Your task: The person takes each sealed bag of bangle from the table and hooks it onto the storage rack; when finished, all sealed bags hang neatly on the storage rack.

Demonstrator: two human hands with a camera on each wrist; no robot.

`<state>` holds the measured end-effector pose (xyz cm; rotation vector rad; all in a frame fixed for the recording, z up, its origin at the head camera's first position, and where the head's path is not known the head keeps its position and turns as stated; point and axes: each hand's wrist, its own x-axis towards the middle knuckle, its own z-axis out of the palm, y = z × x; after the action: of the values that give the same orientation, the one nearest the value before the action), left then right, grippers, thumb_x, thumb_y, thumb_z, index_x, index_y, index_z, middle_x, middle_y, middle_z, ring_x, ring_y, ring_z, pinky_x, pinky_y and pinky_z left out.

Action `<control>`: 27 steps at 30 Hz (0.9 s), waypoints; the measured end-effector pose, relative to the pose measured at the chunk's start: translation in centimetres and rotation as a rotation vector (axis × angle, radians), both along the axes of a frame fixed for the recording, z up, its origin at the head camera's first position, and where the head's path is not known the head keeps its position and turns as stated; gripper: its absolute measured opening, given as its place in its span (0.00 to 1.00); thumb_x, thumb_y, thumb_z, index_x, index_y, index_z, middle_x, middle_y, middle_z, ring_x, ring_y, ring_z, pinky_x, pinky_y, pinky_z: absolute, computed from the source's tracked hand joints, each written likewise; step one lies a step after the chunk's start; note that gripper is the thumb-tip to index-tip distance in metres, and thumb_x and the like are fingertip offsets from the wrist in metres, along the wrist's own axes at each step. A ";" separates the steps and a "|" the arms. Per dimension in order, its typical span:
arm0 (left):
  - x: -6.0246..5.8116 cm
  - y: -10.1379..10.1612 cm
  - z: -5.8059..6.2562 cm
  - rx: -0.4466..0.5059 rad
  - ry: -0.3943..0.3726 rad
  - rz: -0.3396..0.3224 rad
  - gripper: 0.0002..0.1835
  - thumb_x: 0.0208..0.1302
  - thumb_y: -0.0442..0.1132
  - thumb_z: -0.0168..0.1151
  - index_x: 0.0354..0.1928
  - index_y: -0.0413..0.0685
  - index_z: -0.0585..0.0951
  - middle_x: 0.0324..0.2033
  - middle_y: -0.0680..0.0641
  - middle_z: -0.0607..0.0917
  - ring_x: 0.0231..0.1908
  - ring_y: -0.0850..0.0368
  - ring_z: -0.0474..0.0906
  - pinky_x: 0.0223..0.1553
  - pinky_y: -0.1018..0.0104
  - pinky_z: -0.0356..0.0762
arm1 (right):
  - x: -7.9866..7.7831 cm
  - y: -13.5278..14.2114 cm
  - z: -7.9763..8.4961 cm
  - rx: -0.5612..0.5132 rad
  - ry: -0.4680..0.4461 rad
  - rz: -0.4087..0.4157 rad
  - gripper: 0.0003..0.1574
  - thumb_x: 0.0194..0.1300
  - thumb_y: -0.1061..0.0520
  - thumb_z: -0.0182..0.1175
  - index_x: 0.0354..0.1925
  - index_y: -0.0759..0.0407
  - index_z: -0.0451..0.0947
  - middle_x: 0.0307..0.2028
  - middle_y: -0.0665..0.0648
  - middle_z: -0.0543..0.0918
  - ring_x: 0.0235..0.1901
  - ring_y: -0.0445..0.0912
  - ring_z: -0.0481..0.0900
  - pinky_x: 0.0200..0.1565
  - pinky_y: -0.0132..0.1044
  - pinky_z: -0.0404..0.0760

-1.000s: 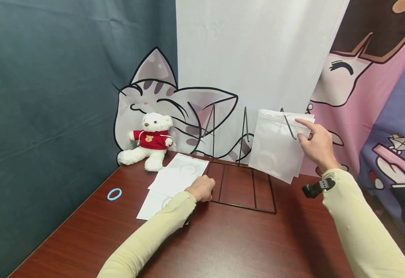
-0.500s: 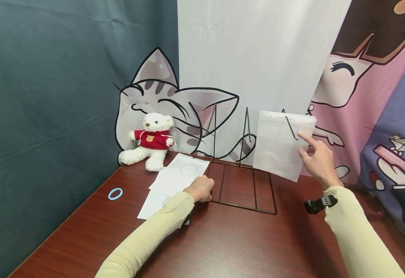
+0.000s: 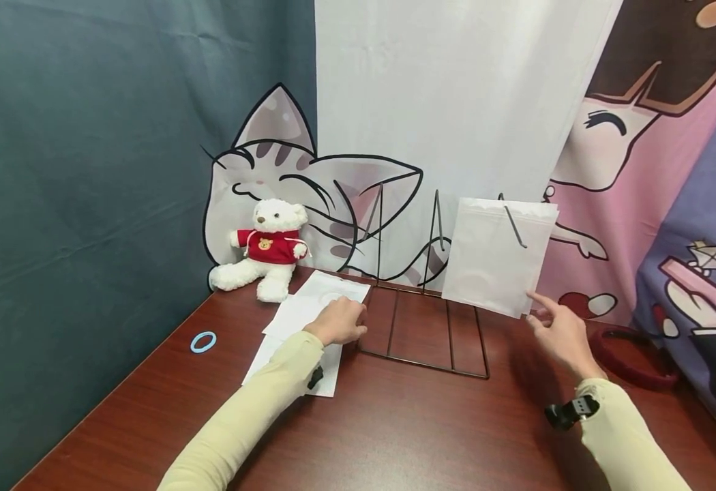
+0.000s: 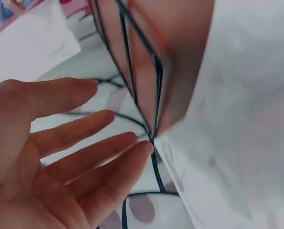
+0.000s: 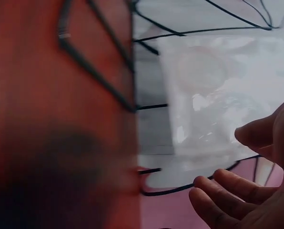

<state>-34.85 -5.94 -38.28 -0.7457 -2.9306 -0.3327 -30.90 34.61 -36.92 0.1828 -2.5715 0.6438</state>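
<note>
Whitish translucent zip bags [image 3: 496, 256] hang from the right hook of a black wire rack [image 3: 422, 363]; the other two hooks are bare. My right hand [image 3: 560, 335] is at the bags' lower right corner, holding nothing. In the right wrist view its fingers [image 5: 228, 207] are relaxed beside the hanging bag [image 5: 204, 105]. My left hand [image 3: 339, 322] is over more flat white bags [image 3: 299, 317] on the table, left of the rack. The left wrist view shows its fingers [image 4: 108, 162] loosely extended, with nothing in them, near the rack's base.
A white teddy bear [image 3: 271, 245] in a red hoodie sits at the back left corner. A light blue ring [image 3: 203, 342] lies on the brown table [image 3: 431, 436] to the left. A dark red hoop [image 3: 637, 378] rests at the right. Printed curtains stand behind.
My right hand has come down from beside the hook to the bags' lower corner. My left hand has let go of the rack's base and shifted left, over the flat bags.
</note>
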 end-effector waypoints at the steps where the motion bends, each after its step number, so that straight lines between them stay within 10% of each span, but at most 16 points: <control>1: -0.1 -0.4 0.2 0.018 0.006 -0.002 0.11 0.61 0.42 0.69 0.41 0.41 0.86 0.35 0.43 0.89 0.40 0.44 0.85 0.44 0.50 0.82 | 0.2 0.0 -0.4 0.013 -0.025 0.006 0.32 0.63 0.63 0.61 0.66 0.62 0.73 0.43 0.73 0.86 0.40 0.64 0.86 0.43 0.57 0.77; 15: -3.6 -7.9 0.7 0.141 0.006 0.080 0.14 0.64 0.38 0.64 0.48 0.38 0.85 0.48 0.40 0.89 0.54 0.42 0.83 0.58 0.50 0.78 | 1.9 -3.5 -3.4 0.239 -0.367 0.332 0.42 0.67 0.50 0.64 0.71 0.68 0.63 0.65 0.76 0.72 0.67 0.73 0.66 0.63 0.69 0.66; 27: -6.1 -11.0 -1.5 0.179 -0.200 0.215 0.22 0.64 0.37 0.64 0.57 0.31 0.78 0.56 0.32 0.83 0.63 0.34 0.74 0.65 0.46 0.71 | 1.9 -6.2 -4.1 0.323 -0.487 0.255 0.39 0.69 0.44 0.60 0.71 0.60 0.66 0.73 0.73 0.63 0.75 0.74 0.47 0.56 0.76 0.58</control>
<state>-40.94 -16.93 -39.78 -0.3893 -3.0715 -0.6725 -29.00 28.44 -41.01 0.5250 -3.1497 0.3871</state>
